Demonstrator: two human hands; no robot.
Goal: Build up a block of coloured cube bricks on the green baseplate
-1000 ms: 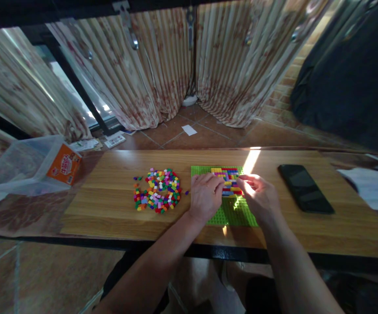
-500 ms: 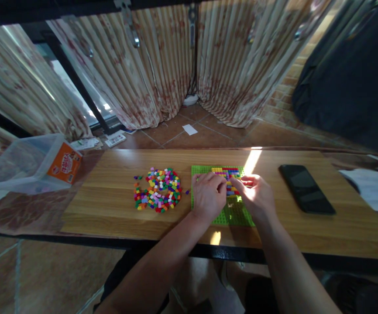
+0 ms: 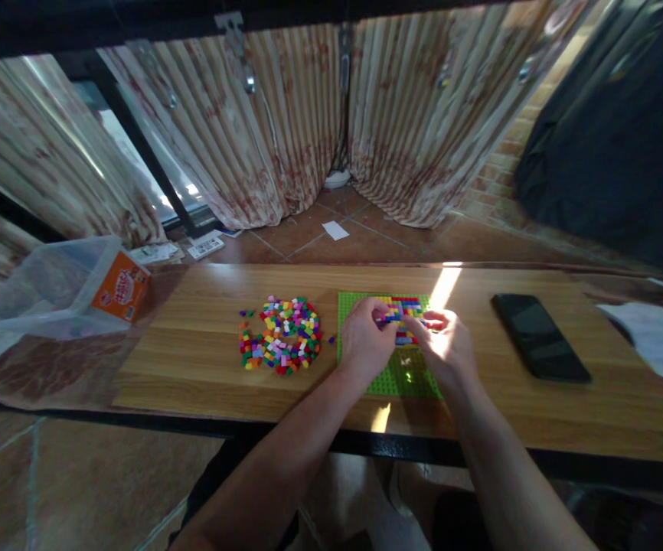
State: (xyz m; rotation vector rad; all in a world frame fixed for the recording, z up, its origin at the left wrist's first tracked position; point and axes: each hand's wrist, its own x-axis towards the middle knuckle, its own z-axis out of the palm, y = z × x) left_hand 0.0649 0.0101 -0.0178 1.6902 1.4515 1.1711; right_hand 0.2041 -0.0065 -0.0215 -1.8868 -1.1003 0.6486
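Holds left hand (image 3: pixel 369 334) and right hand (image 3: pixel 449 348) narrowly curled over multicoloured toy-brick rows (image 3: pixel 408 305) on the green studded baseplate (image 3: pixel 389 381); cannot tell if gripping anything. Has loose toy bricks (image 3: pixel 277 352) leftward, a black smartphone (image 3: pixel 541 338) rightward, on the wooden tabletop (image 3: pixel 194 337).

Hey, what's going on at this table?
A person is working bare-handed with coloured bricks set on a green baseplate. The left hand and right hand are close together over them; whether they pinch a piece is too small to tell. A heap of loose bricks lies to the left, a black phone to the right.
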